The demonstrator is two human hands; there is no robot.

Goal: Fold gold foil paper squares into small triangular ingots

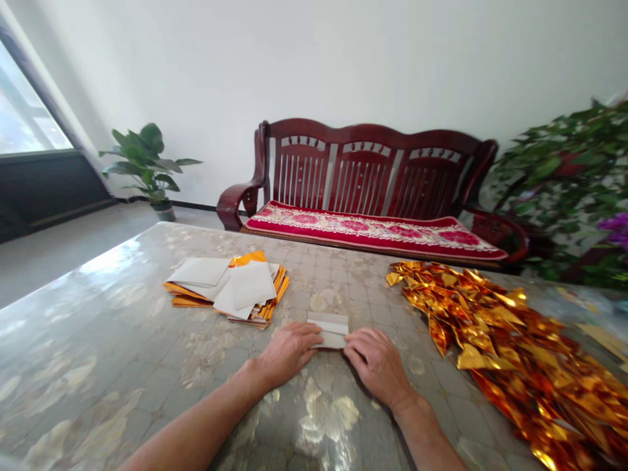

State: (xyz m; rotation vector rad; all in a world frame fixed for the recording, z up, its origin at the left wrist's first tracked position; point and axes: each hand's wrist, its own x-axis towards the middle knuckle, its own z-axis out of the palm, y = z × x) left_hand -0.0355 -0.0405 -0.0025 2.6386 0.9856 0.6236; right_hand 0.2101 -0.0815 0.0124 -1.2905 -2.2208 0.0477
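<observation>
A small sheet of paper [330, 323], pale side up and creased across, lies on the patterned table between my hands. My left hand [293, 350] has its fingers closed on the sheet's left edge. At its right edge, my right hand [377, 358] pinches the paper with thumb and fingers. Beyond my left hand sits a loose stack of paper sheets [252, 285], white on top with gold-orange faces showing at the edges. To the right spreads a large heap of folded gold foil paper pieces [490, 340].
The table [147, 353] has a glossy floral cover. Behind it stands a dark red wooden bench [343, 170] with a red floral cushion [373, 229]. A potted plant [147, 163] is at the back left, leafy vines [564, 183] at right. Clear plastic [574, 301] lies near the right edge.
</observation>
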